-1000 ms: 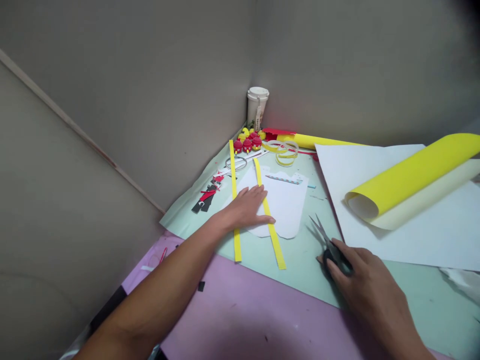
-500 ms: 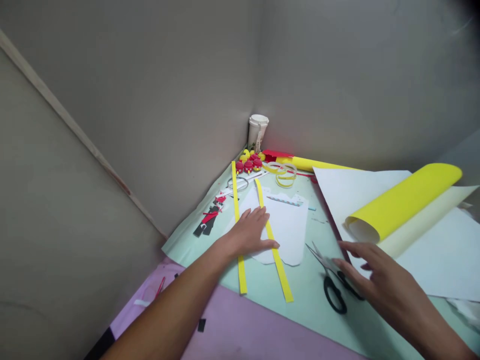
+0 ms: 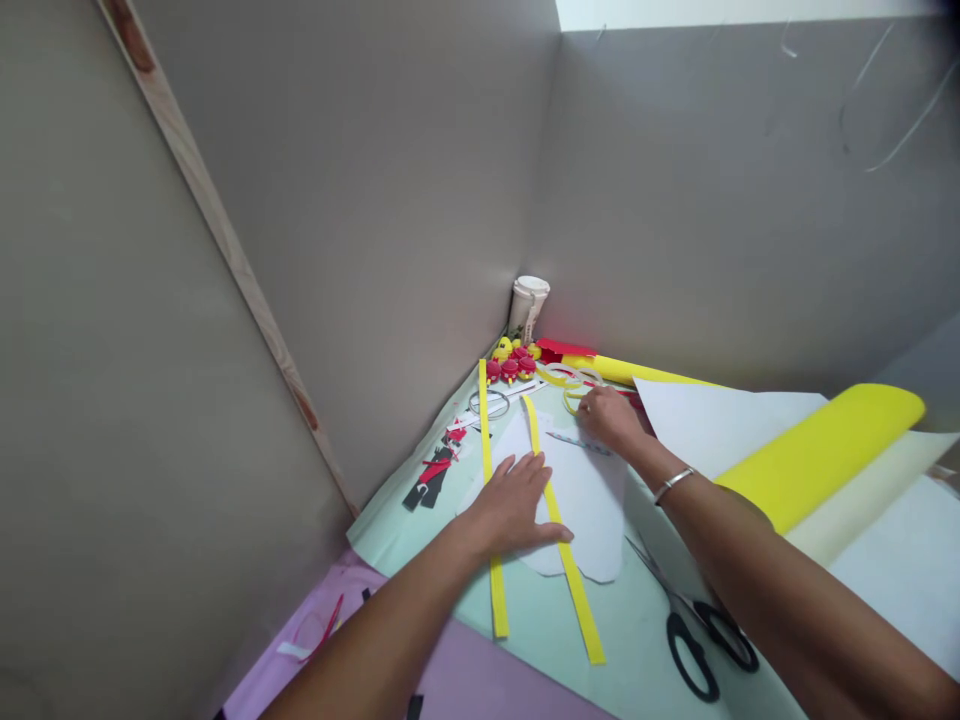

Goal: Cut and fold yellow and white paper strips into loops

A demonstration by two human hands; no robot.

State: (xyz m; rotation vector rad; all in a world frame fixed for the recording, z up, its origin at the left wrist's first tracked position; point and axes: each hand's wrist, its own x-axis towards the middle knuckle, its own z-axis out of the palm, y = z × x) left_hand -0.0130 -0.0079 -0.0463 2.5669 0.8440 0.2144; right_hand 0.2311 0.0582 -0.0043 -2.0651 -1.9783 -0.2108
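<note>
My left hand [image 3: 517, 505] lies flat with its fingers stretched out, pressing on a yellow paper strip [image 3: 574, 580] over a white paper cut-out [image 3: 600, 520]. Beside it, a second yellow strip [image 3: 497, 590] runs under the wrist. My right hand [image 3: 611, 418] reaches across to the back with curled fingers closed at a yellow-edged tape roll [image 3: 571, 403], partly hidden by the hand. A patterned pencil [image 3: 581, 442] lies on the cut-out just below that hand. Scissors [image 3: 691, 655] with black handles rest partly open under my right forearm.
Red and yellow round pieces [image 3: 511, 368] cluster by a white cup [image 3: 529, 305] in the wall corner. A rolled yellow sheet [image 3: 832, 450] lies on white sheets [image 3: 720, 420] at right. Black and red scraps [image 3: 429, 480] lie at left. Grey partitions [image 3: 420, 200] border the table.
My right hand has moved from beside the scissors to the tape rolls at the back. My left hand stays on the strip. The view has tilted up.
</note>
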